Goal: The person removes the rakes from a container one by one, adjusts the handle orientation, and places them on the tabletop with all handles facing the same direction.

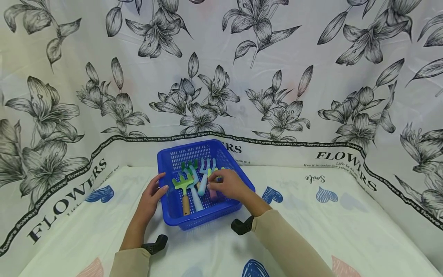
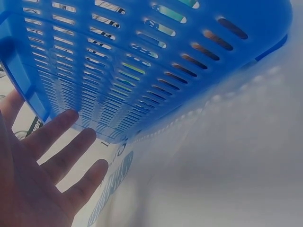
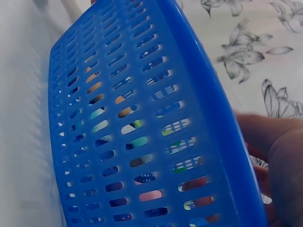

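Head cam: R hand (image 1: 226,184) hid part of pink handle (image 1: 213,195), tip contact unclear; sleeves (image 1: 129,263) ran off btm edge. R wrist cam: basket (image 3: 203,85) blocked some of R hand, R edge cut it. L wrist cam: L hand (image 2: 31,187) was cut off; tools (image 2: 170,13) were mere slivers thru basket.

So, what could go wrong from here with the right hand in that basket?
The green fork with the wooden handle lies close against the pale blue fork, so lifting either might drag the other. The left hand, fingers spread, does not appear to grip the blue basket firmly, so that could slide. The right hand covers some tools, so it may nudge one unseen.
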Available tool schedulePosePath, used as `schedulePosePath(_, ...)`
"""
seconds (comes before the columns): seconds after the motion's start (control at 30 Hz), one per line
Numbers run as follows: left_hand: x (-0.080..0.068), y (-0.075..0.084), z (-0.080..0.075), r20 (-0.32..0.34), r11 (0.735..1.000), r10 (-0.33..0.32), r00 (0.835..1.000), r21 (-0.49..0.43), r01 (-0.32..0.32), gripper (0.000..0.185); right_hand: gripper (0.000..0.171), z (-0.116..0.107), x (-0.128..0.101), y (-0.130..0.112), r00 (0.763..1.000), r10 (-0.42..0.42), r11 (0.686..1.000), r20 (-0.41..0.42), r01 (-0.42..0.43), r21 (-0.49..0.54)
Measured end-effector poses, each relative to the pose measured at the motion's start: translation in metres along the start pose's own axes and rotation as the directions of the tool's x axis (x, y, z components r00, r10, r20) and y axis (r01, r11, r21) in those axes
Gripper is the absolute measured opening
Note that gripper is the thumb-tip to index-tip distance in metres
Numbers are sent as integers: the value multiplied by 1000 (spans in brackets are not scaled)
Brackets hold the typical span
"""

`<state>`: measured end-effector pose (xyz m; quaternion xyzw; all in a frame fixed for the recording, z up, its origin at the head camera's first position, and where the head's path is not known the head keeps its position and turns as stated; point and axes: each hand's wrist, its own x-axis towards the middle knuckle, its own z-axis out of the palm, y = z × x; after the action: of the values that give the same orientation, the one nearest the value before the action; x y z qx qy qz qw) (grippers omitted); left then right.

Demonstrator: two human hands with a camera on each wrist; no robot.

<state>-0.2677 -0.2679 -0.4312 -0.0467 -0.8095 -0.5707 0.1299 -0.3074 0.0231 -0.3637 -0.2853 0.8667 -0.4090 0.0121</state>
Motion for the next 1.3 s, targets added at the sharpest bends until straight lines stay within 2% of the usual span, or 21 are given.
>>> schedulePosePath(0.13, 0, -1, 0, -2, 1000, -4, 1000, -1, 4, 65, 15, 0, -2, 0, 999, 3, 1000, -51, -4, -8)
schedulePosePath(0.47, 0, 1, 1, -1, 1000, -1, 1000, -17, 1, 65, 12, -2, -2, -4, 977, 103, 994, -186, -107, -13)
schedulePosePath(0.7, 0, -1, 0, -5, 1000, -14, 1000, -4, 14, 65, 9, -2, -6, -3, 949, 81, 997, -304, -78, 22)
schedulePosePath(0.83, 0, -1, 0, -2, 1000, -18, 1000, -5, 18, 65, 9, -1, -9, -2, 925, 45, 999, -377, -32, 42)
schedulePosePath(1.1, 2, 0, 1, -3, 1000, -25, 1000, -6, 25, 60, 13, -3, -14, -4, 854, -9, 988, -520, 87, 125)
schedulePosePath(1.3, 1, 0, 0, -3, 1000, -23, 1000, -4, 23, 62, 14, -7, -20, -2, 814, 4, 977, -581, 121, 176)
